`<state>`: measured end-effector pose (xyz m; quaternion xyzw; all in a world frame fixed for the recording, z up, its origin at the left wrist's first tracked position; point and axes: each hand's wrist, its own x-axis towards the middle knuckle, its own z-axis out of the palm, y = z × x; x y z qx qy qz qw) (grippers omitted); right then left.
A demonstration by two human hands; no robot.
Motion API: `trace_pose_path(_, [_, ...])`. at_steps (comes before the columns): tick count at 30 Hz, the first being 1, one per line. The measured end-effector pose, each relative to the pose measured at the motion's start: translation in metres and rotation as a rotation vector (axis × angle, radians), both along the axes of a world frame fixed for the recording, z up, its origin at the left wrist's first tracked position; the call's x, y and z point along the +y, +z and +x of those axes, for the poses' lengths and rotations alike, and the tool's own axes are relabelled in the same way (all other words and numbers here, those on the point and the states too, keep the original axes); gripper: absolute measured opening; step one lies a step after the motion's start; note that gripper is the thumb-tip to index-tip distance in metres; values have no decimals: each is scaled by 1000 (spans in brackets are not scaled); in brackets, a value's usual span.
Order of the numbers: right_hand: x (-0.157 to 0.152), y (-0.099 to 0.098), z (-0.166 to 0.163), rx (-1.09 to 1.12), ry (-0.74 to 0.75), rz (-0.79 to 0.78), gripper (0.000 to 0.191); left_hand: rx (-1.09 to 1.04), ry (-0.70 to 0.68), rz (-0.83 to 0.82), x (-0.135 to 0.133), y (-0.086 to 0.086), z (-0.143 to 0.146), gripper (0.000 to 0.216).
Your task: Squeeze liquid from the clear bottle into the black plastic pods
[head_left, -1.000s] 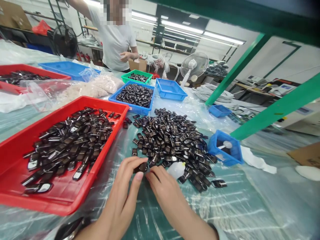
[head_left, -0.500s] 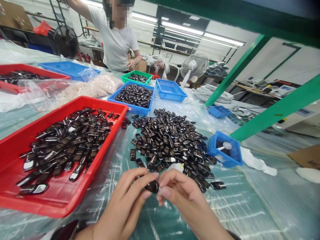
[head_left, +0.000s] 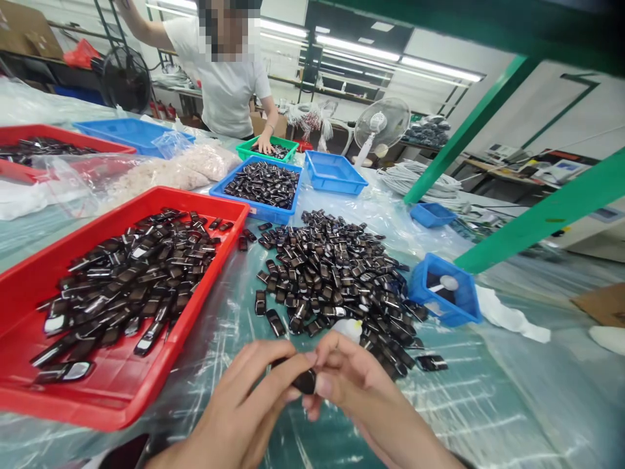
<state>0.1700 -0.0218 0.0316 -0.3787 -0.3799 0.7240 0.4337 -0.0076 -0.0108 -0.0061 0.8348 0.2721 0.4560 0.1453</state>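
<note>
My left hand (head_left: 254,397) is closed around a small glossy black plastic piece (head_left: 305,381), whose rounded end sticks out toward the right. My right hand (head_left: 359,384) is pinched against that end, thumb and forefinger together; whatever may be between those fingertips is hidden. Just beyond both hands spreads a heap of similar black pieces (head_left: 336,260), lying loose on the plastic-covered table. A small white object with a yellowish tip (head_left: 347,329) rests at the heap's near edge, partly behind my right hand.
At left stands a red tray (head_left: 141,404) of black pieces. Behind the heap are a filled blue tray (head_left: 254,210), another blue tray (head_left: 336,184) and a green tray (head_left: 244,156) with a co-worker's hand (head_left: 265,142) in it. A small blue bin (head_left: 456,312) and green post (head_left: 498,241) stand right.
The black piece has turned slightly in my fingers, and my right fingertips have closed up against its end. The co-worker's hand has lowered into the green tray.
</note>
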Motion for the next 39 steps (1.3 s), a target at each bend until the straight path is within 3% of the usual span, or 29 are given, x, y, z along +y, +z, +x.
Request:
trace_pose_path(3, [-2,-1,-1,-9,11,11,29,20,35,117,-4,8,0,28])
trace_pose_path(5, [-6,3,0,-26,-18,54,27,61,148,197,-5,22,-5,29])
trace_pose_path(7, [-12,9,6,-130,-165,245,19,111,380,260,-2,38,-17,32])
trace_pose_path(10, [-16,11,25,-440,-595,717,4,173,894,330,11,54,-38,42])
trace_pose_path(11, [-15,9,33,-552,-704,805,7,211,969,338,16,54,-42,47])
trace_pose_path(12, [-13,5,40,-654,-750,835,11,236,934,354,21,51,-44,50])
trace_pose_path(13, [-11,-2,45,-764,-724,766,19,313,789,345,24,46,-43,52])
trace_pose_path(14, [-7,-9,50,-850,-656,712,27,397,628,417,27,39,-38,53])
trace_pose_path(16, [-1,-24,53,-946,-462,619,45,567,413,409,30,25,-22,52])
trace_pose_path(18, [4,-36,52,-964,-360,590,47,636,322,409,34,14,-1,47])
trace_pose_path(23, [6,-42,51,-977,-305,527,28,708,230,335,47,5,28,44])
trace_pose_path(26, [5,-38,55,-980,-306,494,30,715,246,245,49,1,25,47])
trace_pose_path(32, [5,-36,57,-970,-282,465,30,637,305,68,53,-12,20,19])
trace_pose_path(39, [4,-30,58,-942,-290,446,30,482,171,-120,36,-7,20,16])
